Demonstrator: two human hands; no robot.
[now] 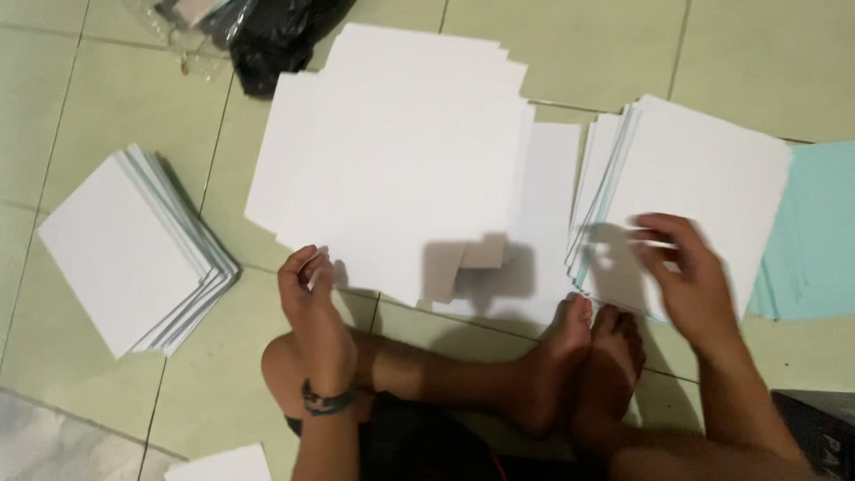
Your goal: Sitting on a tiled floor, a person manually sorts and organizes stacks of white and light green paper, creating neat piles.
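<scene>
Fanned stack of white sheets [686, 187], right of the large centre sheets [392, 151]: light, thin, slippery, likely crease-prone (best lifted by an edge). Right hand [686, 276] spread flat on it, gripping nothing; left hand [307, 294] loosely curled, empty, at centre sheets' near edge.

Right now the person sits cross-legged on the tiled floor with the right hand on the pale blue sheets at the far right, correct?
Not quite. The head view shows the right hand on the white stack; the pale blue sheets lie beyond it, untouched. The rest holds: cross-legged on the tiled floor.
</scene>
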